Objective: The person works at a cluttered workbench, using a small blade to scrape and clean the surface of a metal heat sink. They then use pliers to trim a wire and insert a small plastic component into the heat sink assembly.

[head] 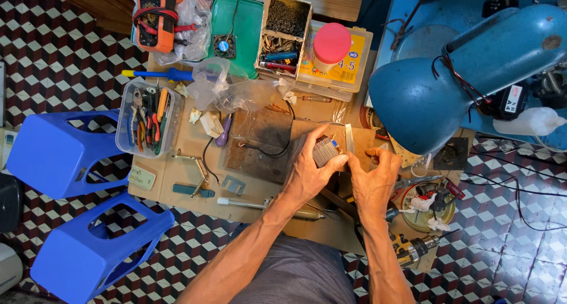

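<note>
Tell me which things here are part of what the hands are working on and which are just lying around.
In use:
- left hand gripping a small grey ribbed block
- right hand touching that block's edge

Lying about:
- blue desk lamp
- clear tub of pliers
- orange multimeter
- pink-lidded jar
- two blue stools
- drill

Two blue plastic stools (65, 192) stand at the frame's left, a big blue metal desk lamp (472, 73) upper right, an orange multimeter (156, 14) top left, a pink-lidded jar (331, 44) top centre
</note>
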